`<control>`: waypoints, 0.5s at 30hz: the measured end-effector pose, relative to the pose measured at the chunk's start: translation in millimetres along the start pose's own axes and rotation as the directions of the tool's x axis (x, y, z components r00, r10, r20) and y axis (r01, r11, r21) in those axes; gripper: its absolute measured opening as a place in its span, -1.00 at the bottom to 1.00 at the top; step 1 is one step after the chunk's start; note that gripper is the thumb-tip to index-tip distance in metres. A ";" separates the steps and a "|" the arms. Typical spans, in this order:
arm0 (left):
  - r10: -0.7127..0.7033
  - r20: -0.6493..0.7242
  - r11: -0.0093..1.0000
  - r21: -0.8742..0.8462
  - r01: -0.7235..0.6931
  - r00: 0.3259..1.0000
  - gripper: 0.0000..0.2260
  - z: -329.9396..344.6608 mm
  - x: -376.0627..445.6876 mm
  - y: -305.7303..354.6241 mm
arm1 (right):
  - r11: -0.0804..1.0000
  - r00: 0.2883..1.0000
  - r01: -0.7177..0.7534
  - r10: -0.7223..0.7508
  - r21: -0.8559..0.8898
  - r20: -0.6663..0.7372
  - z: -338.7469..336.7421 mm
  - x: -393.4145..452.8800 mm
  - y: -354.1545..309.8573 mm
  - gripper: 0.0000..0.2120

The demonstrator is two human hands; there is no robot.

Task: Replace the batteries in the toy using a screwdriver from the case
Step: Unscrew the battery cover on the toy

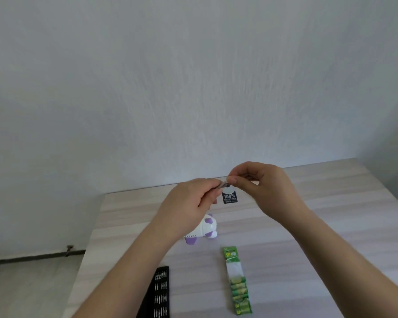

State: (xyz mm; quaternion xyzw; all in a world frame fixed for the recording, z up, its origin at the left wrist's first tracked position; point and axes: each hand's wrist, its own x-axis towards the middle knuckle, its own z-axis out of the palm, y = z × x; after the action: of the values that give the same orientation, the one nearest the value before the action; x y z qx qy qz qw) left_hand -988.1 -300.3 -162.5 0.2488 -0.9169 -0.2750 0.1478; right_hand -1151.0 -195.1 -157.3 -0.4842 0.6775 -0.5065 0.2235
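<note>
Both hands are raised above the table and meet at a small dark card pack (229, 196) printed "100%" with a round silver coin cell on it. My left hand (189, 203) pinches its upper left corner and my right hand (262, 187) pinches its top edge. Below my left wrist stands the white and purple toy (206, 228), partly hidden by the forearm. A green strip of batteries (237, 281) lies on the table near the front. The black screwdriver bit case (157, 293) lies open at the lower left, showing rows of bits.
The light wood-grain table (319, 237) stands against a pale wall (193, 88); its left edge runs diagonally past the case. The floor and a dark baseboard (32, 257) show at the lower left.
</note>
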 end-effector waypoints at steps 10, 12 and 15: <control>-0.119 0.007 0.979 -0.167 0.119 0.993 -0.86 15.6 -4.3 13.6 | 0.996 1.000 -0.016 0.016 0.083 0.007 -4.7 -6.9 18.4 -0.92; -0.140 -0.014 0.973 -0.185 0.135 0.990 -0.89 18.3 -6.7 13.9 | 0.987 0.997 -0.071 0.072 0.143 -0.003 -0.5 -8.2 24.4 -0.90; -0.157 -0.038 0.972 -0.184 0.147 0.987 -0.96 23.2 -8.4 9.4 | 0.970 0.989 -0.147 0.147 0.191 0.018 12.2 -14.6 34.7 -0.81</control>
State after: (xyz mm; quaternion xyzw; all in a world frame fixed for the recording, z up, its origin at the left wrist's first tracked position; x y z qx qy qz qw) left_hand -994.1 -278.9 -176.9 0.3110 -0.8623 -0.3606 0.1723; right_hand -1149.9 -187.4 -196.0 -0.4097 0.6591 -0.5508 0.3072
